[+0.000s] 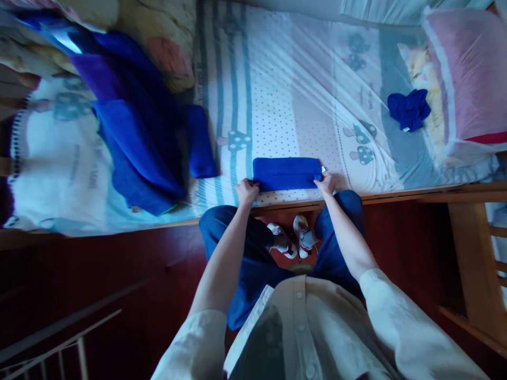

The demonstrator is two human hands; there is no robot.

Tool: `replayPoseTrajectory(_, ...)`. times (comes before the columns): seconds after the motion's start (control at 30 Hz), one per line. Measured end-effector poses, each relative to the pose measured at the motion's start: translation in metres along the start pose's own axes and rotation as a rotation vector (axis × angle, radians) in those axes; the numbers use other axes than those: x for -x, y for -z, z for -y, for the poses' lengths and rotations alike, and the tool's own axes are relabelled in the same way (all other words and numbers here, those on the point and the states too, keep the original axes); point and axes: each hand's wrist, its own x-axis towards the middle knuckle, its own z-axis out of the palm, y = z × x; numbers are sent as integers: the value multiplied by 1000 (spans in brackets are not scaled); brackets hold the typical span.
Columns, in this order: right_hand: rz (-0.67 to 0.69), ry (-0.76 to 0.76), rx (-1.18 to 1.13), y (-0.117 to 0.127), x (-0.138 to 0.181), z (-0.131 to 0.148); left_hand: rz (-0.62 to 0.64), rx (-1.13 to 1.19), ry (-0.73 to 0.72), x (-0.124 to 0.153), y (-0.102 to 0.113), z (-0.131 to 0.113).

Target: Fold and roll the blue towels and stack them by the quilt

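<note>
A folded blue towel (287,173) lies flat on the bed as a neat rectangle, with a small white tag at its right end. My left hand (247,191) pinches its near left corner. At the near right corner, my right hand (326,183) has thumb and fingers closed on the edge. To the left sits another folded blue towel (201,141), a narrower bundle. Beyond it a larger heap of blue cloth (138,126) spreads loosely over the bedding. A crumpled blue cloth (409,110) rests far to the right, near the pillow.
The bed (273,105) has a patterned sheet with stripes, dots and mushrooms. A pink pillow (467,74) is at the right end, a beige cushion (162,47) at the upper left. The wooden bed edge (380,198) runs before my knees; a metal rail (81,348) stands lower left.
</note>
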Motion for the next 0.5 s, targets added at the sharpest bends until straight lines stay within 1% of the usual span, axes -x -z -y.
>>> replayPoseTrajectory(0.13,-107,47,-4,-4,3,-3,-18,-14,-28,4,-4,-4)
replayPoseTrajectory(0.23,-135,95,6,-3,10,-2,-46,-28,-63,9,-5,-6)
replayPoseTrajectory(0.3,-143,157,50,-1,17,0,-94,-39,-112,14,-4,-8)
replayPoseTrajectory(0.4,-159,307,124,1,28,6,-169,-104,-240,24,1,-11)
replayPoseTrajectory(0.43,-159,356,147,1,32,7,-173,-137,-298,27,3,-12)
replayPoseTrajectory(0.5,-147,435,196,1,39,10,-135,-195,-429,33,6,-14)
